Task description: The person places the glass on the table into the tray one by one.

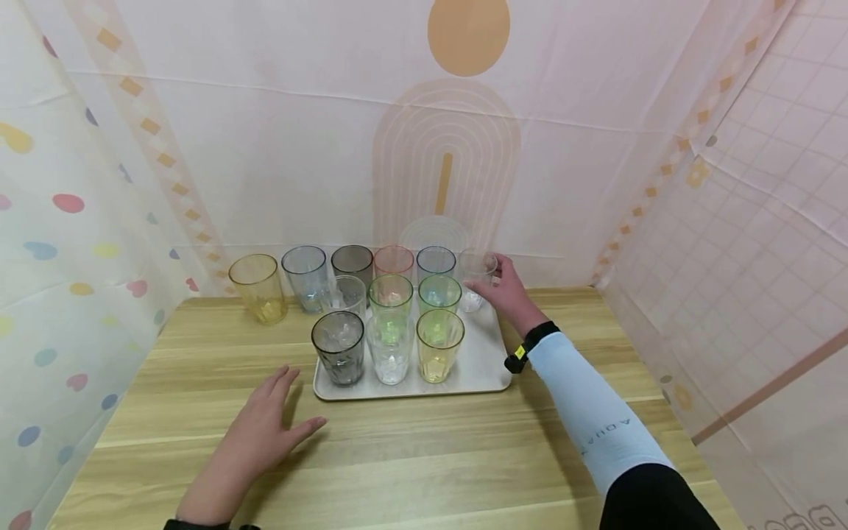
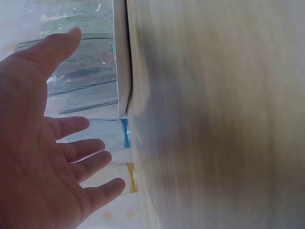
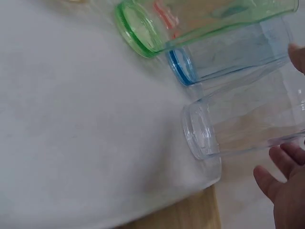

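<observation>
A white tray (image 1: 486, 361) on the wooden table (image 1: 424, 456) carries several tinted tumblers. My right hand (image 1: 506, 294) reaches to the tray's back right corner, where thumb and fingers curl round a clear glass (image 1: 473, 283). The right wrist view has that clear glass (image 3: 238, 124) standing on the tray (image 3: 86, 119) beside a blue glass (image 3: 228, 57) and a green glass (image 3: 190, 24), with my right hand (image 3: 286, 200) at its side. Palm down on the table lies my left hand (image 1: 265, 427), fingers spread, just left of the tray's front corner. It holds nothing. The left wrist view shows the left hand (image 2: 43, 157) next to the tray edge (image 2: 121, 57).
A yellow glass (image 1: 258, 288) and a blue-grey glass (image 1: 306, 278) stand on the table behind the tray's left side. Patterned sheets wall in the table at the back and on both sides. Bare wood lies in front of the tray.
</observation>
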The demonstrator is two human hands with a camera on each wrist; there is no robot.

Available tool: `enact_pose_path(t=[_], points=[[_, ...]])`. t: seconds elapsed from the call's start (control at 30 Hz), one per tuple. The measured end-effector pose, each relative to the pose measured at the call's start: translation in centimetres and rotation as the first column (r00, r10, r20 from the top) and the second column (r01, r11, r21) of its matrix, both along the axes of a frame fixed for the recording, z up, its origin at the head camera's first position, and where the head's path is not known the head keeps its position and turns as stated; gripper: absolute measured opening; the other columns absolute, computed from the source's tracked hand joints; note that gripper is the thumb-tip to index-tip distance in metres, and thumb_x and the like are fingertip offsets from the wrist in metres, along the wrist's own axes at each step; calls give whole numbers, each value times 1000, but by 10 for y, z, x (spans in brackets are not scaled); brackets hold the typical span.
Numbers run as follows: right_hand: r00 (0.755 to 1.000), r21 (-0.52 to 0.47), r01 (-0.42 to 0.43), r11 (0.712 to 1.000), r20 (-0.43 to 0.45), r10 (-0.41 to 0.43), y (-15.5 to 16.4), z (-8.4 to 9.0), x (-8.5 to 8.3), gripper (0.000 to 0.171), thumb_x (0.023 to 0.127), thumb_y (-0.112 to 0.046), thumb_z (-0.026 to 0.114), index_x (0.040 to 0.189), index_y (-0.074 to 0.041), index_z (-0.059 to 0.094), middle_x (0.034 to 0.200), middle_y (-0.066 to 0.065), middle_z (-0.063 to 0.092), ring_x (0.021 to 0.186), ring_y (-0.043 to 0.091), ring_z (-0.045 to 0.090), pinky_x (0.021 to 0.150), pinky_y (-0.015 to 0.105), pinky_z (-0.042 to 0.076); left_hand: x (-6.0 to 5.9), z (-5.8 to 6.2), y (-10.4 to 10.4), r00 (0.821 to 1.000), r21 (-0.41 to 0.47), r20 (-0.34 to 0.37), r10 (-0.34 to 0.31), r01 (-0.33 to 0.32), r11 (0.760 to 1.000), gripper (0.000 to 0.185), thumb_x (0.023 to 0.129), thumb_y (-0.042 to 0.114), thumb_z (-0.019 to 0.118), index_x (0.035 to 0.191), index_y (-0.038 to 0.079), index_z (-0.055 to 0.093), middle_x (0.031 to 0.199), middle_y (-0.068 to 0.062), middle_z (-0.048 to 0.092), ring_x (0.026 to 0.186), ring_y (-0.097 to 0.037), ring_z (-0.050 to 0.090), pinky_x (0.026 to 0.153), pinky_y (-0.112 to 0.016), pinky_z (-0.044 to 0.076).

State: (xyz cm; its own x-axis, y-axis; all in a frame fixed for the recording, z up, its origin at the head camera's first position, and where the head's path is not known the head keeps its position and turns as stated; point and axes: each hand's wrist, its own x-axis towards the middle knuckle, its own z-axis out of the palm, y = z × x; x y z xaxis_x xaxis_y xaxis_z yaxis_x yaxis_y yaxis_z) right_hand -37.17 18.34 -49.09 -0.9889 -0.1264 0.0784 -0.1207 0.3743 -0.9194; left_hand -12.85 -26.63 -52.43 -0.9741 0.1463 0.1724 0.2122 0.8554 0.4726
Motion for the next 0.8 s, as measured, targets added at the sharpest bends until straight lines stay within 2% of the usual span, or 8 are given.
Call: enact_pose_path(t=[0.13, 0.23, 0.33, 0.47, 0.6, 0.8], points=[[1000, 34, 5, 999, -12, -5, 13, -3, 19, 99, 105, -46, 77, 174, -5, 19, 170, 23, 36, 158, 38, 35, 132, 55, 31, 0, 1, -1, 1000, -9, 5, 2, -2, 1000, 104, 93, 56, 87, 162, -7, 43, 167, -38, 38, 148, -63, 40, 119, -78, 36], [1000, 78, 0, 997, -9, 1, 26, -4, 42, 95, 107, -50, 72, 174, -6, 21, 172, 22, 35, 160, 37, 34, 133, 57, 29, -1, 2, -2, 1000, -16, 9, 3, -3, 1000, 104, 93, 56, 87, 162, -7, 42, 167, -38, 37, 148, -63, 40, 119, -78, 35], [998, 129, -15, 992, -52, 22, 39, -7, 68, 88, 110, -49, 69, 172, -3, 27, 171, 23, 37, 160, 39, 35, 131, 59, 31, -2, 4, -2, 1000, -14, 15, 2, -2, 1000, 104, 94, 57, 86, 163, -7, 41, 168, -38, 35, 148, -64, 39, 119, -79, 35], [993, 159, -36, 987, -109, 54, 49, -11, 105, 79, 112, -41, 68, 169, 0, 33, 169, 25, 41, 158, 43, 37, 130, 62, 33, -3, 5, -3, 1000, -13, 19, 2, -1, 1000, 103, 95, 57, 85, 163, -7, 41, 168, -39, 34, 148, -64, 39, 119, -79, 34], [993, 197, -52, 979, -92, 71, 54, -20, 144, 76, 112, -36, 69, 169, -2, 34, 170, 23, 41, 158, 45, 37, 128, 65, 33, -4, 4, -4, 1000, -13, 12, 1, -1, 1000, 102, 95, 56, 85, 162, -7, 42, 167, -39, 35, 148, -63, 39, 119, -78, 35], [990, 312, -64, 948, -100, 100, 58, -38, 185, 79, 108, -40, 74, 168, -3, 39, 169, 23, 43, 157, 47, 39, 127, 69, 33, -3, 8, -3, 1000, -17, 29, 8, -7, 1000, 101, 96, 56, 84, 163, -7, 41, 168, -39, 35, 149, -63, 38, 120, -79, 34]])
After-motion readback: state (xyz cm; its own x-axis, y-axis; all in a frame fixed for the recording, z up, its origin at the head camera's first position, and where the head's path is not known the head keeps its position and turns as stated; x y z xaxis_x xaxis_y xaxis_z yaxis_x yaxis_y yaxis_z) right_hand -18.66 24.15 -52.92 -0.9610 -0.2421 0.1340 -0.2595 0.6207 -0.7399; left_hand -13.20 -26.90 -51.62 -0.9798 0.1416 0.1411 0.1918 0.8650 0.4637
